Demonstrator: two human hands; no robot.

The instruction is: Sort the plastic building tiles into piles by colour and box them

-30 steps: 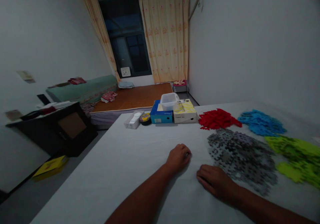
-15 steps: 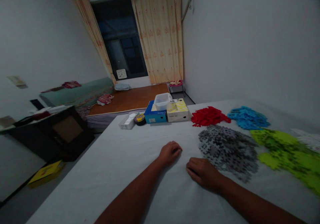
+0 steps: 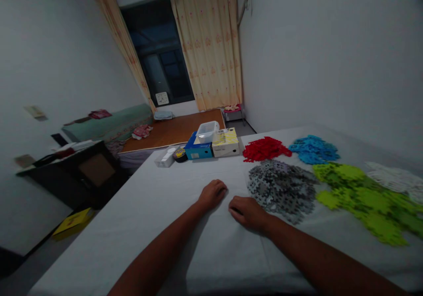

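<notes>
My left hand point(image 3: 213, 194) rests on the white-covered table point(image 3: 158, 230) with its fingers curled in; nothing shows in it. Close by on the right, my right hand point(image 3: 247, 212) lies knuckles up, its fingers also folded, and no object shows there either. The two hands are apart. Nearest to my right hand is a heap of small grey notched plastic pieces point(image 3: 280, 190). Behind that heap lie a red pile of pieces point(image 3: 266, 149) and a blue pile point(image 3: 313, 149). Lime-green pieces point(image 3: 370, 199) spread out further right, with white pieces point(image 3: 395, 177) beyond them.
At the table's far edge stand a blue box point(image 3: 200, 151), a yellow and white box point(image 3: 226, 143), a clear plastic tub point(image 3: 207, 132) on top, a round black tin point(image 3: 180, 155) and a clear container point(image 3: 163, 158). A wall borders the right side.
The view has turned slightly to the right, so table and hands appear shifted left and more of the white pieces shows. Both hands keep their place on the table.
</notes>
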